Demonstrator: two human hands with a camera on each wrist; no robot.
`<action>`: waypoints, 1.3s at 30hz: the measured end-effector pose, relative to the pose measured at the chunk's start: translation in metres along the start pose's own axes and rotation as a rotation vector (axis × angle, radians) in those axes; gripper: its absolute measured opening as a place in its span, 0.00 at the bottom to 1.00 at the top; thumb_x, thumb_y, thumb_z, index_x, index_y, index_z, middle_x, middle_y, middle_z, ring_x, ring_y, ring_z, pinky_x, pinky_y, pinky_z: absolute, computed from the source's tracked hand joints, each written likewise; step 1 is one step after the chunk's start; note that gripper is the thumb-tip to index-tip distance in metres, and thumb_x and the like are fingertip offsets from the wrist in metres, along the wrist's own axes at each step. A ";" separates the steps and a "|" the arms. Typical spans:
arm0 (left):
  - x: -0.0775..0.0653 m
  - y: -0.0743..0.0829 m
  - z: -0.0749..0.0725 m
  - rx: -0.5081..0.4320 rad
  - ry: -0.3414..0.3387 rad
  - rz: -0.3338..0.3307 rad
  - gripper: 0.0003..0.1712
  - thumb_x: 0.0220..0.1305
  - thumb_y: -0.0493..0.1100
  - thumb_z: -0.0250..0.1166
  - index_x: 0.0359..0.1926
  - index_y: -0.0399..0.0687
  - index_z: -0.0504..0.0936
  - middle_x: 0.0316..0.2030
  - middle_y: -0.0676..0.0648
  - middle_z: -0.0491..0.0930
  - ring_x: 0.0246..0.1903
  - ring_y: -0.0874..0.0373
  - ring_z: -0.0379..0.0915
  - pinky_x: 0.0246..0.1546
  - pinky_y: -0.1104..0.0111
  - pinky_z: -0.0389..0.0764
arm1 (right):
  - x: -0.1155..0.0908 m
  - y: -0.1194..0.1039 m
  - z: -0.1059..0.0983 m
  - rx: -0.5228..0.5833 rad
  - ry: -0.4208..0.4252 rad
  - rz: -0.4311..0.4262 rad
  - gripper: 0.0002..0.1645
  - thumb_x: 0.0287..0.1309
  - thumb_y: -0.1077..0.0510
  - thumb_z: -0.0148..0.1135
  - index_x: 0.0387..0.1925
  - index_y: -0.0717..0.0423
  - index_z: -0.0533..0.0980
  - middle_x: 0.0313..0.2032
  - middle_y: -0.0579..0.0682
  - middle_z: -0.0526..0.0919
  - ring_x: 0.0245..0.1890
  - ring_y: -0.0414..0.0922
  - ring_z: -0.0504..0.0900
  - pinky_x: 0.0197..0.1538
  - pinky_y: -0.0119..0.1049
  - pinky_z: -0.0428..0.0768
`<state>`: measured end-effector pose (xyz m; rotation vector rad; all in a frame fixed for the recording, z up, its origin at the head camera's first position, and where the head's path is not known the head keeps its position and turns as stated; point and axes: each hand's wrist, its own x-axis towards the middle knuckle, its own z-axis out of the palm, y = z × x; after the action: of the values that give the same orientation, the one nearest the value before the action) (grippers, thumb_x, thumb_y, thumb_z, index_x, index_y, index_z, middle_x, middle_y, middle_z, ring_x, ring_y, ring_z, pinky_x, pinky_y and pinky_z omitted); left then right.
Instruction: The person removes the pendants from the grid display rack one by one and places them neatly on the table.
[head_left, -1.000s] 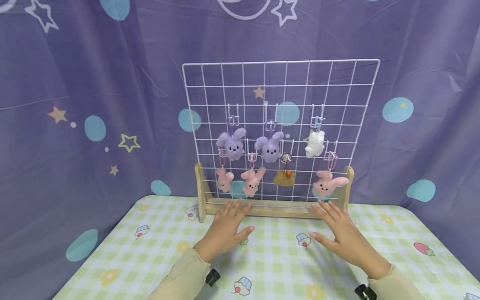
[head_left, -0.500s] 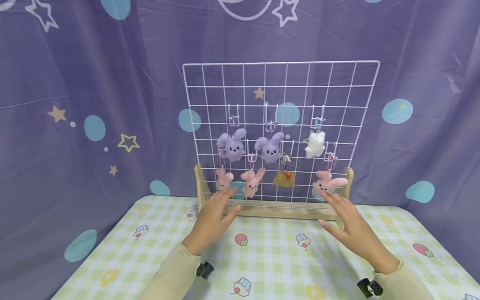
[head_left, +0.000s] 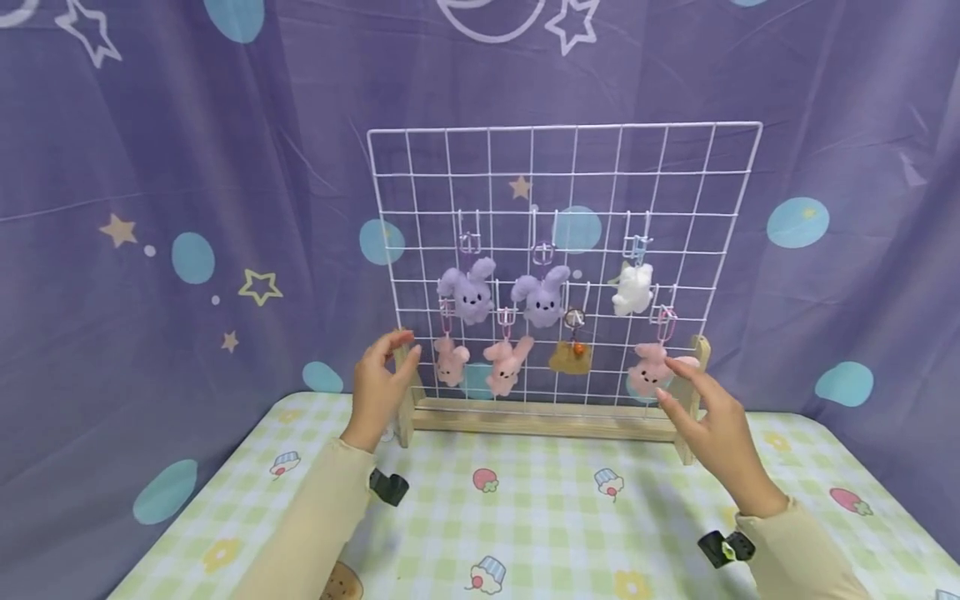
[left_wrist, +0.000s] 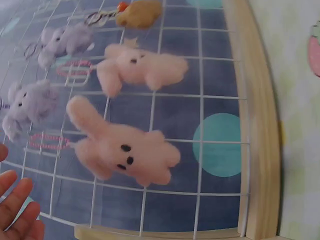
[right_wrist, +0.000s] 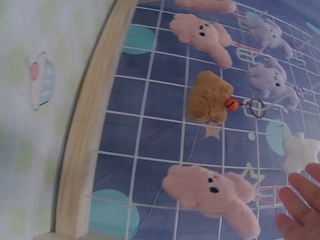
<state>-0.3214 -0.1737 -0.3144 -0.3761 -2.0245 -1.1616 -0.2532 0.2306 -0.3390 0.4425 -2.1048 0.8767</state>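
Note:
My left hand [head_left: 377,392] is raised with curved fingers beside the left wooden post [head_left: 406,387] of a white wire grid rack [head_left: 555,175]; whether it touches the post cannot be told. My right hand [head_left: 716,429] holds its thumb and fingers apart in front of the right pink bunny keychain [head_left: 647,371]. In the right wrist view, its fingers [right_wrist: 300,200] show beside that bunny with nothing gripped. Two more pink bunnies [left_wrist: 132,155] hang low on the left. Above hang two purple bunnies [head_left: 543,298] and a white plush [head_left: 632,289]. A brown plush [right_wrist: 207,97] with an orange bell hangs between the pink ones.
The rack stands on a wooden base bar [head_left: 543,419] at the back of a table with a green checked cloth [head_left: 555,517]. A purple patterned curtain [head_left: 187,150] hangs behind it. Part of a round brown object [head_left: 342,582] shows beneath my left sleeve.
My left hand has moved left and up, from the rack's base to its left post. My right hand has risen from the table to the right pink bunny. The keychains hang as before.

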 end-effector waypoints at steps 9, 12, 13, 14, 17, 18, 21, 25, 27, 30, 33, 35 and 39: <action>0.042 0.000 0.002 -0.101 0.174 -0.064 0.16 0.61 0.38 0.63 0.50 0.36 0.78 0.47 0.39 0.80 0.49 0.49 0.74 0.52 0.59 0.72 | 0.017 -0.002 -0.001 0.068 0.056 0.113 0.21 0.59 0.62 0.61 0.54 0.63 0.74 0.51 0.62 0.79 0.53 0.58 0.75 0.55 0.14 0.63; 0.057 0.004 0.002 -0.110 0.204 -0.093 0.17 0.61 0.39 0.63 0.51 0.38 0.78 0.48 0.41 0.80 0.49 0.51 0.74 0.52 0.60 0.72 | 0.023 -0.001 0.001 0.085 0.096 0.155 0.19 0.59 0.62 0.61 0.52 0.64 0.75 0.49 0.60 0.81 0.50 0.40 0.77 0.54 0.14 0.66; 0.062 0.005 0.001 -0.114 0.214 -0.098 0.17 0.61 0.39 0.63 0.51 0.38 0.78 0.48 0.41 0.80 0.49 0.51 0.74 0.52 0.60 0.71 | 0.025 -0.001 0.002 0.096 0.108 0.174 0.18 0.59 0.62 0.62 0.51 0.64 0.76 0.48 0.59 0.81 0.48 0.34 0.77 0.53 0.15 0.68; 0.067 0.007 0.001 -0.116 0.220 -0.106 0.18 0.61 0.40 0.63 0.51 0.38 0.77 0.48 0.41 0.80 0.49 0.51 0.73 0.53 0.60 0.71 | 0.027 -0.001 0.003 0.108 0.119 0.194 0.18 0.58 0.62 0.62 0.51 0.63 0.76 0.48 0.58 0.81 0.47 0.30 0.76 0.53 0.16 0.69; 0.079 0.010 0.002 -0.125 0.230 -0.141 0.21 0.62 0.41 0.63 0.55 0.39 0.75 0.52 0.42 0.78 0.53 0.51 0.71 0.57 0.63 0.70 | 0.035 -0.002 0.007 0.152 0.126 0.261 0.19 0.58 0.61 0.63 0.51 0.62 0.76 0.49 0.57 0.81 0.45 0.24 0.73 0.54 0.21 0.72; 0.082 0.010 0.002 -0.130 0.234 -0.154 0.23 0.62 0.41 0.63 0.57 0.39 0.74 0.54 0.42 0.77 0.54 0.52 0.70 0.58 0.64 0.69 | 0.037 -0.002 0.009 0.166 0.129 0.276 0.19 0.58 0.61 0.63 0.51 0.63 0.76 0.49 0.57 0.81 0.45 0.25 0.73 0.55 0.23 0.73; 0.089 0.010 0.004 -0.134 0.234 -0.198 0.27 0.62 0.42 0.63 0.61 0.40 0.70 0.58 0.43 0.73 0.59 0.52 0.67 0.62 0.67 0.66 | 0.044 -0.001 0.012 0.218 0.165 0.305 0.19 0.56 0.63 0.64 0.50 0.65 0.76 0.49 0.58 0.80 0.46 0.27 0.74 0.56 0.27 0.74; 0.097 0.006 0.009 -0.151 0.238 -0.239 0.29 0.62 0.40 0.63 0.63 0.40 0.68 0.60 0.42 0.72 0.60 0.51 0.66 0.63 0.68 0.66 | 0.053 0.003 0.013 0.256 0.249 0.311 0.18 0.53 0.66 0.66 0.46 0.66 0.76 0.45 0.57 0.80 0.44 0.28 0.76 0.56 0.27 0.75; 0.100 0.004 0.013 -0.171 0.239 -0.247 0.29 0.63 0.40 0.63 0.63 0.39 0.68 0.60 0.41 0.71 0.60 0.51 0.66 0.63 0.68 0.66 | 0.056 0.005 0.011 0.249 0.267 0.313 0.17 0.53 0.66 0.66 0.46 0.67 0.76 0.44 0.56 0.80 0.44 0.30 0.77 0.55 0.25 0.75; 0.104 0.002 0.019 -0.211 0.231 -0.241 0.29 0.63 0.39 0.62 0.64 0.37 0.67 0.60 0.40 0.72 0.60 0.51 0.68 0.62 0.68 0.67 | 0.062 0.008 0.009 0.232 0.255 0.321 0.17 0.54 0.65 0.65 0.46 0.68 0.76 0.44 0.58 0.81 0.42 0.30 0.77 0.52 0.22 0.75; 0.105 0.002 0.026 -0.253 0.224 -0.235 0.30 0.63 0.39 0.62 0.65 0.36 0.66 0.58 0.39 0.73 0.58 0.51 0.70 0.61 0.67 0.69 | 0.066 0.010 0.007 0.214 0.223 0.327 0.18 0.57 0.62 0.63 0.48 0.69 0.75 0.44 0.60 0.81 0.39 0.27 0.76 0.49 0.19 0.75; 0.105 0.002 0.029 -0.287 0.238 -0.242 0.29 0.64 0.38 0.61 0.64 0.36 0.67 0.57 0.38 0.74 0.57 0.50 0.71 0.60 0.66 0.70 | 0.068 0.011 0.006 0.202 0.198 0.333 0.19 0.59 0.60 0.62 0.48 0.69 0.75 0.45 0.61 0.81 0.38 0.25 0.75 0.48 0.18 0.75; 0.107 -0.001 0.035 -0.366 0.298 -0.281 0.24 0.63 0.35 0.61 0.59 0.32 0.72 0.53 0.35 0.77 0.54 0.49 0.74 0.57 0.67 0.74 | 0.070 0.013 0.007 0.201 0.183 0.341 0.19 0.59 0.60 0.61 0.49 0.70 0.75 0.45 0.62 0.81 0.36 0.24 0.74 0.46 0.16 0.75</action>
<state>-0.4103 -0.1569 -0.2467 -0.0847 -1.6390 -1.6636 -0.3076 0.2336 -0.2929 0.0976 -1.9597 1.2820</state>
